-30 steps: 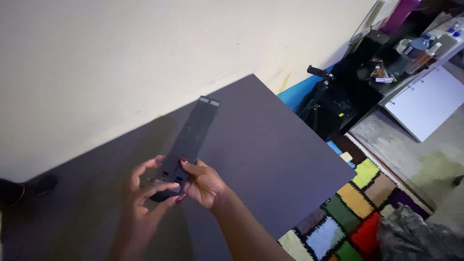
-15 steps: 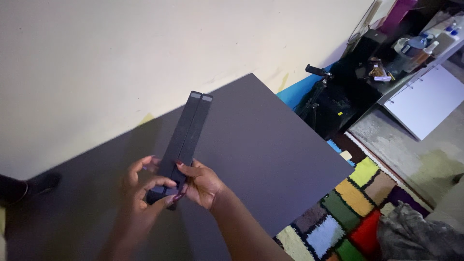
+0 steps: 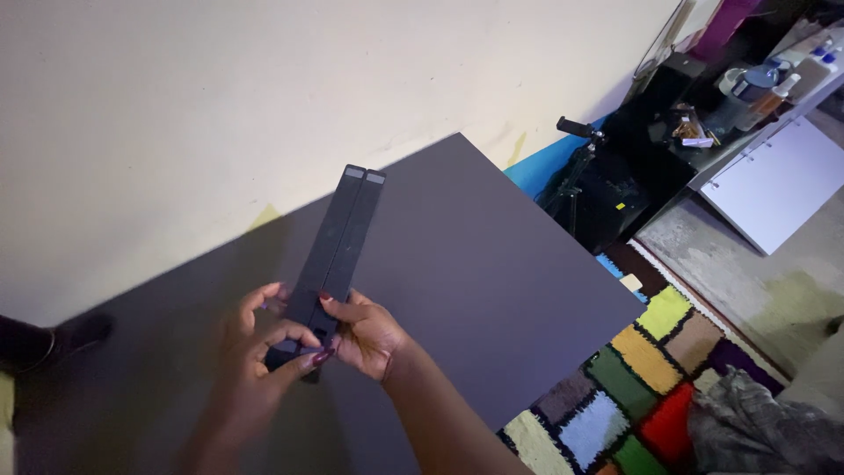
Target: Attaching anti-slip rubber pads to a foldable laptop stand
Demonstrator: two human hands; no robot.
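Note:
Both of my hands hold the near end of a long, flat, dark grey bar (image 3: 338, 233) made of two narrow strips side by side. It rises away from me above the dark grey table (image 3: 492, 273), its far end pointing toward the wall. My left hand (image 3: 255, 352) grips the bar's lower end from the left, thumb and fingers curled around it. My right hand (image 3: 365, 332) pinches the same end from the right, with one finger on its upper face.
A cream wall (image 3: 264, 97) runs behind the table. On the floor to the right lie a colourful patchwork rug (image 3: 646, 378) and a grey cloth (image 3: 756, 431). Farther right stand a small black tripod (image 3: 576, 167), a white binder (image 3: 778, 185) and a cluttered dark shelf (image 3: 703, 114).
The bar has been lifted off the table and tipped up toward me. Its two strips now lie closed side by side. Both hands stay on its near end.

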